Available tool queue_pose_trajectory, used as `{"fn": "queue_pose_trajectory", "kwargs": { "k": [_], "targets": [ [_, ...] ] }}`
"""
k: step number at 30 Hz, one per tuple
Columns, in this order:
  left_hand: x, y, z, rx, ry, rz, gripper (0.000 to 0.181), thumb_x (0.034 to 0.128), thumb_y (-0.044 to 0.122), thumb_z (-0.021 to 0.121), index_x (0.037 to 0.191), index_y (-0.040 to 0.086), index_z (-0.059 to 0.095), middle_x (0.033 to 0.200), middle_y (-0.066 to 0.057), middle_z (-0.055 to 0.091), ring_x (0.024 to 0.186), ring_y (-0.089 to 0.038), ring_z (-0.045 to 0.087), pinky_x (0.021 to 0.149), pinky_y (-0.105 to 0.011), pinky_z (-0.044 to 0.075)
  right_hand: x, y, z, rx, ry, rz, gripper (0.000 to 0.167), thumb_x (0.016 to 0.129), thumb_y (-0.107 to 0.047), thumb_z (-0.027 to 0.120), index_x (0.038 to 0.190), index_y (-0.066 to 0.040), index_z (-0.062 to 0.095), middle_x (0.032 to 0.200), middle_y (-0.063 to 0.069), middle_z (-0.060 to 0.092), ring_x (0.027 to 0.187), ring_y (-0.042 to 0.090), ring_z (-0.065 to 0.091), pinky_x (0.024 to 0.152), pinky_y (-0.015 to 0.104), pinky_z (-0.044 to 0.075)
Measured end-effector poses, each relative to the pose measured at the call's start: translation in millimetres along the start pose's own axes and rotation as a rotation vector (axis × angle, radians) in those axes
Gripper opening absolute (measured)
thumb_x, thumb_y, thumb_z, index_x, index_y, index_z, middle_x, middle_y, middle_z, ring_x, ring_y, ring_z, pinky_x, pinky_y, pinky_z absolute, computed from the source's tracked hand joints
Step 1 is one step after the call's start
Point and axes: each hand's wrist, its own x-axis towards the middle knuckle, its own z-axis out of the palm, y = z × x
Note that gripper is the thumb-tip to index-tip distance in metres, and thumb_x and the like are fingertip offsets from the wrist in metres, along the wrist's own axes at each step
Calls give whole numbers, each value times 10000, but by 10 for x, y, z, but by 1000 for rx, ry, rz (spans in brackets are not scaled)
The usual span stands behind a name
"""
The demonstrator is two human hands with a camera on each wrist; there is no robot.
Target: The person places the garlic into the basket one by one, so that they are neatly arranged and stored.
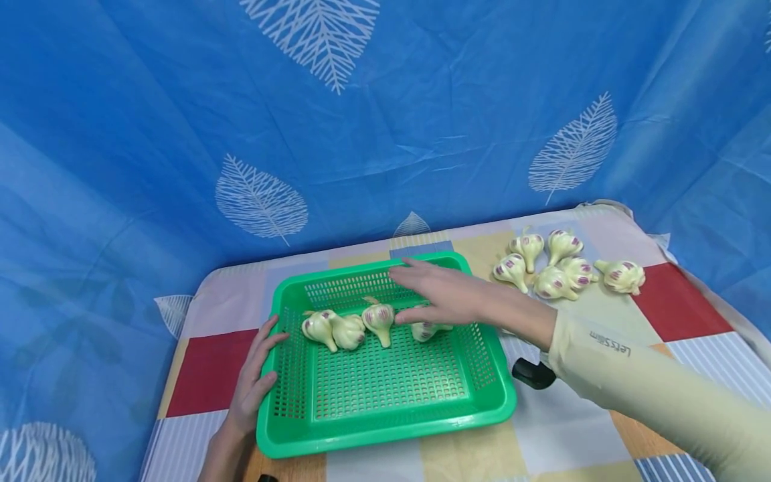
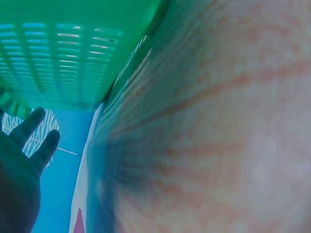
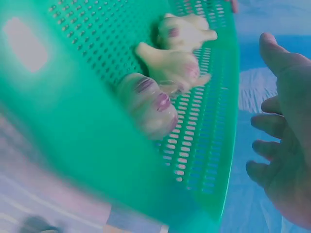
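Note:
A green basket (image 1: pixel 385 435) lies on the cloth-covered table, with several garlic bulbs (image 1: pixel 378 320) in a row across its inside. My left hand (image 1: pixel 251 385) rests against the basket's left rim, fingers spread. Over the right part of the basket is my right hand (image 1: pixel 436 294), fingers stretched out, above a bulb (image 1: pixel 424 331) that it partly hides. In the right wrist view that hand (image 3: pixel 291 121) holds nothing, and bulbs (image 3: pixel 148 107) lie inside the basket. The left wrist view shows the left hand (image 2: pixel 22 170) by the basket's perforated wall (image 2: pixel 58 63).
Several more garlic bulbs (image 1: pixel 551 282) lie grouped on the table right of the basket, with one (image 1: pixel 622 276) slightly apart. A black object (image 1: pixel 533 373) sits beside the basket's right edge, under the right forearm. A blue leaf-patterned curtain (image 1: pixel 385 134) hangs behind.

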Motion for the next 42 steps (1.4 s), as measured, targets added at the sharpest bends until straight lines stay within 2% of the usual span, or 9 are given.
{"fn": "queue_pose_trajectory", "kwargs": {
  "k": [4,10,14,21,27,33,38,42],
  "targets": [
    [-8,6,7,2,4,-7,547,868,90,465,1395,-57,478,1626,-181,194,1438,-269,234,975,-227,445,-233,94,18,-57,61,9,848,976,-636,489,1582,-71,310,1653,81,233,1531,271,52,1183,532,181],
    [-7,2,3,19,2,-17,554,861,96,467,1399,-36,485,1629,-165,198,1441,-261,235,982,-233,437,-552,251,122,-139,164,61,838,977,-590,540,1577,-51,311,1649,102,242,1534,275,59,1196,504,159],
    [1,-6,-9,36,-1,-6,553,863,98,462,1395,-50,483,1625,-169,207,1440,-263,236,979,-229,436,-754,337,201,-154,193,97,840,985,-571,541,1587,-47,278,1653,107,228,1536,270,51,1204,482,144],
    [6,-10,-10,43,-5,-13,558,858,98,467,1398,-43,485,1630,-154,206,1445,-262,233,976,-231,442,-1119,445,259,-109,272,217,889,959,-584,577,1606,-80,234,1654,121,225,1532,308,92,1182,536,191],
    [-3,7,-10,38,1,-19,542,874,114,459,1396,-31,493,1631,-164,200,1447,-261,225,988,-219,421,-1438,532,248,-67,335,321,899,945,-514,649,1614,-99,214,1662,119,198,1533,314,86,1136,619,232],
    [-4,17,-13,13,6,-33,532,885,128,455,1384,-54,492,1635,-167,185,1453,-267,204,994,-216,413,-1743,634,293,-23,372,409,915,941,-446,686,1619,-95,181,1658,165,184,1528,351,81,1173,583,157],
    [-4,18,-6,-1,5,-37,533,885,126,452,1383,-63,487,1634,-174,178,1454,-273,195,997,-216,411,-1993,718,369,12,385,484,948,936,-439,693,1623,-87,142,1647,217,171,1518,402,74,1135,652,169],
    [-5,25,2,-1,7,-38,532,885,125,453,1378,-71,485,1632,-177,181,1452,-265,200,992,-213,417,-2145,782,489,59,419,497,948,943,-379,703,1626,-91,112,1639,242,164,1510,421,90,1138,642,155]
  ]
}}
